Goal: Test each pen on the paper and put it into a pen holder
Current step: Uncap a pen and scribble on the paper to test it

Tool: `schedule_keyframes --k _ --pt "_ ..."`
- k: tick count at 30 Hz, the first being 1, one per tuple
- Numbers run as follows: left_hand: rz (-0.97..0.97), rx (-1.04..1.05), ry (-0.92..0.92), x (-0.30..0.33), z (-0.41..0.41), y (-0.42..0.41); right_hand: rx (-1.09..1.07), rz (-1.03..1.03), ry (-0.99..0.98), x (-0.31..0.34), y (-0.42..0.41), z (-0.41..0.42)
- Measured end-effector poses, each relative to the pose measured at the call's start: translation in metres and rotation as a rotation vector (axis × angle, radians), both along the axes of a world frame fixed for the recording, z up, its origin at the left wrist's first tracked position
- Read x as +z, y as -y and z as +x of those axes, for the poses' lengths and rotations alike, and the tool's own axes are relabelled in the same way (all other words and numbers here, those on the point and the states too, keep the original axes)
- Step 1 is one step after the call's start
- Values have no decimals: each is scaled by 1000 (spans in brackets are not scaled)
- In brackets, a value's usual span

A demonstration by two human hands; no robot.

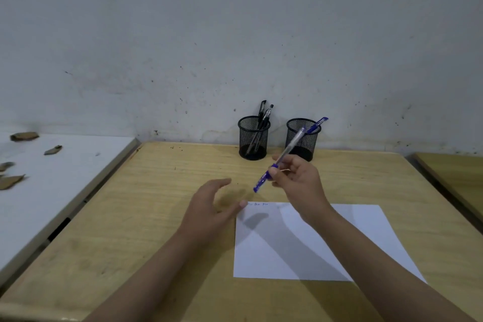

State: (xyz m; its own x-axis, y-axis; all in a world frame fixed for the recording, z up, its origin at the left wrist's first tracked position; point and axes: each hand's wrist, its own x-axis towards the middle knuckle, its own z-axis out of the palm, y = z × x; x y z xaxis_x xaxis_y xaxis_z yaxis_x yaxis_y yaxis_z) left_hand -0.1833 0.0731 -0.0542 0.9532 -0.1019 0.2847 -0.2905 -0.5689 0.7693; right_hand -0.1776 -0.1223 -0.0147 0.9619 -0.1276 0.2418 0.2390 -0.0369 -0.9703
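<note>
**Blue pen in hand, above the paper**

My right hand (298, 178) grasps a blue pen (281, 158) between thumb and fingertips, lifted clear of the tabletop (156, 204) and tilted, its lower end toward the paper (313, 243) and its upper end toward the two holders at the far edge; whether the lower end is capped or bare I cannot tell. My left hand (209, 206) is released, fingers spread, holding nothing, hovering just off the paper's far-left corner.

The paper lies near the right of the near edge; a few faint scribbles run along its far edge. The left holder (253, 138) carries black pens (264, 117); the right holder (303, 138) carries one blue pen (317, 124), leaning on its rim.

As I judge it, this pen is either about to be tested or on its way to a holder. If it is to be tested: pin the paper's corner flat with the left hand so the sheet does not slide; shift the grip down toward the tip; write a short stroke beside the existing marks, not over them. If it is to be stowed, the right holder seems the match; lower it in end first, not dropped, so the light mesh cup does not tip.
</note>
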Motion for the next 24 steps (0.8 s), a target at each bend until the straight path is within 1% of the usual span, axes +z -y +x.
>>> schedule_keyframes --k 1,5,8,11,13,15,19,21,23,24 --pt "-81 -10 13 3 -6 8 20 30 -3 0 -4 -4" --pt "-264 -46 124 17 -17 32 24 133 -23 -1 -11 -16" --pt "-391 -10 121 20 -17 37 21 128 -46 -2 -9 -22" --pt "-440 -38 132 22 -18 37 30 83 -38 -3 -5 -26" --pt "-406 -79 164 24 -19 37 26 69 -22 -4 -5 -29" --pt "-381 -91 159 26 -18 37 7 35 26 -5 -7 -32" --pt "-436 -131 96 30 -10 28 -40 -46 227 -8 -10 -39" --pt "-435 -177 71 34 -8 28 -64 -97 294 -12 -16 -42" --pt "-486 -212 18 37 -5 26 -122 -92 357 -10 -20 -45" --pt "-541 -171 -15 34 0 19 -180 -73 399 -6 -18 -45"
